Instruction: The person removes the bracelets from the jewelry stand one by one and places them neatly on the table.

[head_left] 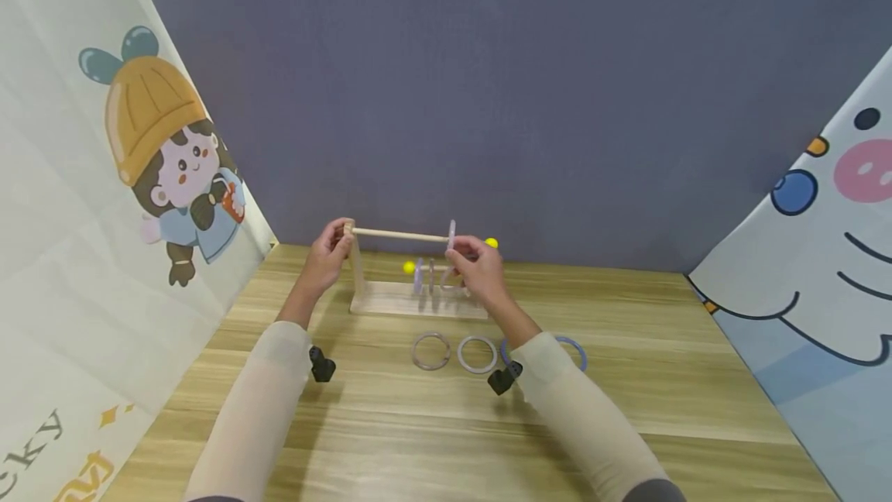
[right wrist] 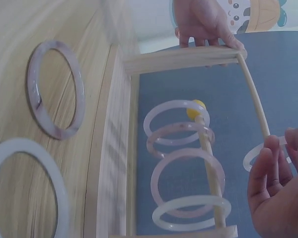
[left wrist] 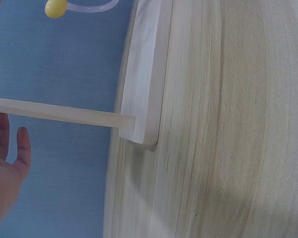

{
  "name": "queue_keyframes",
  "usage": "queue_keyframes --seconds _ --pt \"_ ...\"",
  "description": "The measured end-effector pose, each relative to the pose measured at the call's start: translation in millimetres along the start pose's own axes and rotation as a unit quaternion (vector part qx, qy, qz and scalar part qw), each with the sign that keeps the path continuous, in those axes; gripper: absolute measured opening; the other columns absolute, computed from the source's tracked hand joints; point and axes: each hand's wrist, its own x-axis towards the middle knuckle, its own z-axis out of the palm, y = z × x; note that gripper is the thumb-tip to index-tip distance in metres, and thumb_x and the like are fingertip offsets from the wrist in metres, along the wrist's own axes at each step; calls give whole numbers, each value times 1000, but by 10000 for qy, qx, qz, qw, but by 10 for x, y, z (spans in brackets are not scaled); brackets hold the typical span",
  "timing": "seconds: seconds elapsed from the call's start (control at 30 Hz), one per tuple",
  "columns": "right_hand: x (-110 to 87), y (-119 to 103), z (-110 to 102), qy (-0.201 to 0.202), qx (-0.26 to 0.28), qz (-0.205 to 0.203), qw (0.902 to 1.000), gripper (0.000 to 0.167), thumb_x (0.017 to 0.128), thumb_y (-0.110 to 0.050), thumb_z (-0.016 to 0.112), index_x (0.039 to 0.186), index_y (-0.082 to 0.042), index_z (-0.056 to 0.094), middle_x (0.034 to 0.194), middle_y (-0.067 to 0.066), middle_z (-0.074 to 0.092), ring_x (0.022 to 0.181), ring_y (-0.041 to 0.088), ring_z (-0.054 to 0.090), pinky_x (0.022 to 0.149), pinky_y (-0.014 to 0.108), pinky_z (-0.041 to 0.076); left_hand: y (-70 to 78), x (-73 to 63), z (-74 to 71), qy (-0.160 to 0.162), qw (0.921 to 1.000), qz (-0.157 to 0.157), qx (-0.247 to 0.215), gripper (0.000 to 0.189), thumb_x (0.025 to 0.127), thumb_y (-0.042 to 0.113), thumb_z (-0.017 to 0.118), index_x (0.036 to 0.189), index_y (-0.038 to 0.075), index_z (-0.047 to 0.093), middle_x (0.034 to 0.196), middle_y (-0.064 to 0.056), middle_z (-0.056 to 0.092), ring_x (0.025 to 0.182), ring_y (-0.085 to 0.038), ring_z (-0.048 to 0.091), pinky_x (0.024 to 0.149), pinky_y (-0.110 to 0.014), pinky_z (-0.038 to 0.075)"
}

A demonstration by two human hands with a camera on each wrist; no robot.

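Note:
A wooden bangle stand [head_left: 376,298] sits toward the back of the table. My left hand [head_left: 326,258] grips the top of its left post [head_left: 358,266], fingers behind the wood, thumb by the rod's end. At the other end of the upper rod [head_left: 400,235], my right hand [head_left: 481,266] pinches a pale bangle [head_left: 451,232]; the rod's tip is hidden by the fingers. Several bangles hang on the lower rod [right wrist: 208,158], among them a lilac one [right wrist: 156,111] beside the yellow end ball [right wrist: 196,109] and a whitish one [right wrist: 161,223].
In front of the stand lie a brownish bangle [head_left: 416,360], a white bangle [head_left: 477,372] and a blue bangle [head_left: 582,355]; another blue one is partly behind my right forearm. A second yellow ball [head_left: 491,243] shows behind my right hand. A dark grey panel [head_left: 446,99] rises behind the table.

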Motion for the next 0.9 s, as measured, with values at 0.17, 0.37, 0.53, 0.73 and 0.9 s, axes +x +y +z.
queue_keyframes --seconds 0.17,0.37,0.53,0.73,0.9 --pt "65 36 -111 -43 -49 -102 9999 22 93 -10 73 113 -3 71 97 14 73 70 35 68 53 43 58 11 28 25 64 10000 -74 -10 39 107 7 48 142 -11 45 110 -10 54 85 -4 53 73 -16 46" --pt "161 108 -250 -68 146 -112 9998 22 92 -8 73 113 -1 71 92 10 72 60 14 64 47 25 51 12 64 63 112 9999 -112 26 39 107 9 48 142 -9 46 108 -7 53 86 -8 52 74 -18 46" --pt "145 107 -341 -56 157 -71 9998 22 93 -8 72 114 -1 71 91 5 71 62 18 65 49 28 54 13 68 75 122 9998 -144 32 40 107 9 48 142 -9 46 106 -4 52 86 -14 52 74 -19 46" --pt "118 129 -421 53 143 -32 9999 21 94 -8 72 113 0 71 86 -3 69 61 14 62 47 24 50 -2 81 77 116 9999 -96 -62 39 107 8 48 142 -10 45 103 -6 51 85 -17 51 73 -20 45" --pt "106 187 -504 72 134 -9 9999 21 94 -8 71 113 0 71 85 -2 68 63 17 64 47 21 49 -1 73 76 128 9998 -107 -76 39 107 8 48 142 -10 46 105 -5 52 84 -13 51 73 -19 45"
